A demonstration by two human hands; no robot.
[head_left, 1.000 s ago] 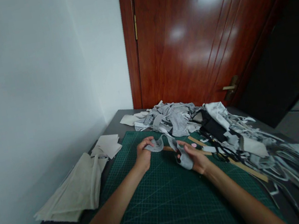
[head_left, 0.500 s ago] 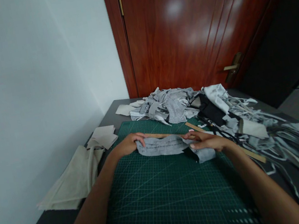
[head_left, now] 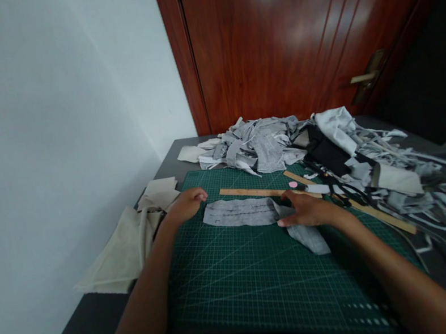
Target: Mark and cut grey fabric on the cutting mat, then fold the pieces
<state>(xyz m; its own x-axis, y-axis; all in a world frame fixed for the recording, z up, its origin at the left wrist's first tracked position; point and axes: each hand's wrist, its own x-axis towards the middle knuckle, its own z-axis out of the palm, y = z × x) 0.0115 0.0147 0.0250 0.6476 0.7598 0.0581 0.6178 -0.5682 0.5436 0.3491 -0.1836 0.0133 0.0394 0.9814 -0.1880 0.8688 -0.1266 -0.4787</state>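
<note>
A long grey cloth strip [head_left: 240, 213] with dark lines along it lies on the green cutting mat [head_left: 243, 278]. Its right part is folded and angles down toward the front. My right hand [head_left: 303, 209] rests over that fold, thumb and fingers curved around the cloth. Just off the strip's left end, my left hand [head_left: 190, 202] hovers with its fingers curled together and nothing seen in them. Behind the strip lies a wooden ruler [head_left: 248, 192], with a small pink piece [head_left: 293, 184] near it.
Grey cloth scraps [head_left: 260, 143] are heaped at the back. Beige cloth [head_left: 114, 261] lies at the left by the wall. Black scissors [head_left: 340, 195], a second wooden ruler [head_left: 387, 217], black cloth [head_left: 326, 151] and tangled strips [head_left: 437, 181] are on the right.
My left hand has let go of the strip's left end and moved slightly away. The strip now lies flatter, its right part stretching further forward. The view has shifted a little.
</note>
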